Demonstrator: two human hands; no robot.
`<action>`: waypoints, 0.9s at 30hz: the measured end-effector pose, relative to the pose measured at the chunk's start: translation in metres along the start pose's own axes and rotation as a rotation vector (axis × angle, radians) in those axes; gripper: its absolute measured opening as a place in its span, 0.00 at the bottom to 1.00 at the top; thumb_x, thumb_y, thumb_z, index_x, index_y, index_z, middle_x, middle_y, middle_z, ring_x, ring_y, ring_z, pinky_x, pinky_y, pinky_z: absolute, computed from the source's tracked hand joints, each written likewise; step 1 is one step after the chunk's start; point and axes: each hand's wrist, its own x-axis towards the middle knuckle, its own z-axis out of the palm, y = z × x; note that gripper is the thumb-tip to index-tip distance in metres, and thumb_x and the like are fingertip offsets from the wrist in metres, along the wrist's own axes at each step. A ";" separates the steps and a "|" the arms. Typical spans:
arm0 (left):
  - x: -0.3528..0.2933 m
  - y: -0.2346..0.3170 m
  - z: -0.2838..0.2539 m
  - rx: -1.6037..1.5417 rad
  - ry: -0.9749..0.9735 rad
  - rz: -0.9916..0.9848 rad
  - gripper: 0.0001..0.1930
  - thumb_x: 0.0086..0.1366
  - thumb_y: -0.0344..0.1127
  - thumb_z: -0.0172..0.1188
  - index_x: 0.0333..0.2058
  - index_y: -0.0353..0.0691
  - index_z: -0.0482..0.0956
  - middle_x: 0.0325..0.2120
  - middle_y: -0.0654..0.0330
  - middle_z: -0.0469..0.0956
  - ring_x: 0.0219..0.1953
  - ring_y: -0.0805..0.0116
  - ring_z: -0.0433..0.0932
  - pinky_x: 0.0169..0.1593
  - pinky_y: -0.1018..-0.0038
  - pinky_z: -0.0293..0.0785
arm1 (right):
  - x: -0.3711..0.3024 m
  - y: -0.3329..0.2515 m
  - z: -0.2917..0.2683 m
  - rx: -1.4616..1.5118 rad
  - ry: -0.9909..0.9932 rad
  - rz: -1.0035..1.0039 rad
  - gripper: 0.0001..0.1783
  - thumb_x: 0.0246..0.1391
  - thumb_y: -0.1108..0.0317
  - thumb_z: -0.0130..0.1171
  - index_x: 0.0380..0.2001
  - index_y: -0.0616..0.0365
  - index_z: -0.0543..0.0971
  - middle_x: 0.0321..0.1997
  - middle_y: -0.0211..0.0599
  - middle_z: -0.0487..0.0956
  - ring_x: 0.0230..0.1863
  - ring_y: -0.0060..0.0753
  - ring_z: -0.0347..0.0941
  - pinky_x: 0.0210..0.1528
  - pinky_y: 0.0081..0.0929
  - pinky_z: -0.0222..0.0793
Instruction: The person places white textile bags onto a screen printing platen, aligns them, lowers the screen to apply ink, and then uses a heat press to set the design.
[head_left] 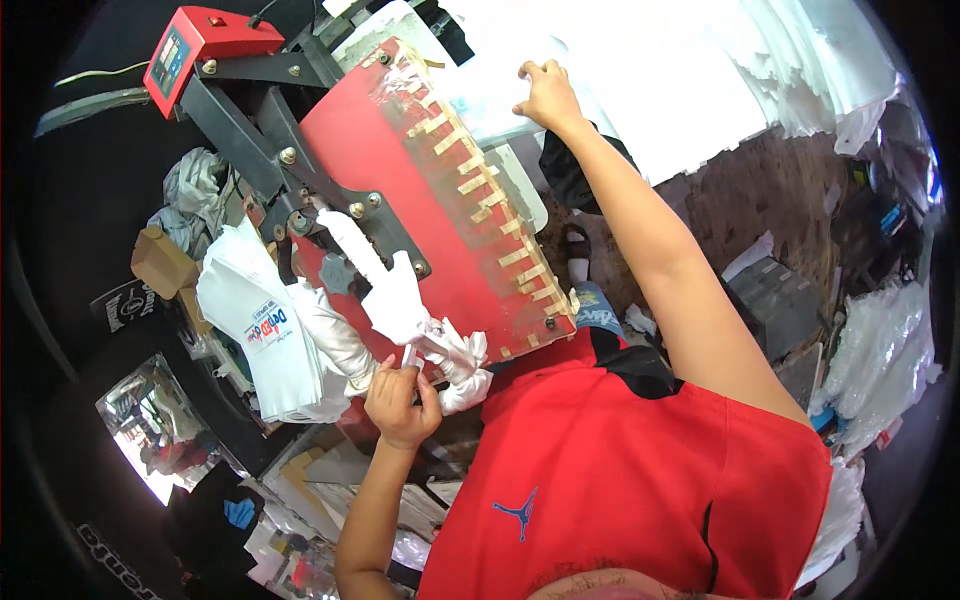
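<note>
My left hand (402, 405) is closed at the lower end of a heat press handle (395, 300), which is wrapped in white cloth and plastic. The press has a tilted red upper plate (390, 170), its edge lined with strips of tan tape. Beyond that plate, my right hand (550, 95) reaches out with its fingers apart and slightly bent. It is over a white sheet-like piece (490, 100) with a faint bluish mark, partly covered by the red plate. Whether the fingertips touch it, I cannot tell.
A red control box (215, 55) tops the press at far left. White printed bags (275, 330) are stacked left of the handle. Large white sheets (680, 70) cover the far right surface. Clear plastic bags (880, 360) and a dark box (780, 305) lie at right.
</note>
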 end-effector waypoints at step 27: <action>-0.010 0.009 -0.020 -0.203 0.226 -0.010 0.03 0.62 0.26 0.62 0.35 0.36 0.80 0.27 0.51 0.79 0.31 0.52 0.80 0.37 0.63 0.75 | -0.223 -0.074 -0.220 1.206 0.162 0.134 0.12 0.62 0.65 0.62 0.42 0.64 0.80 0.37 0.34 0.82 0.38 0.26 0.80 0.44 0.29 0.78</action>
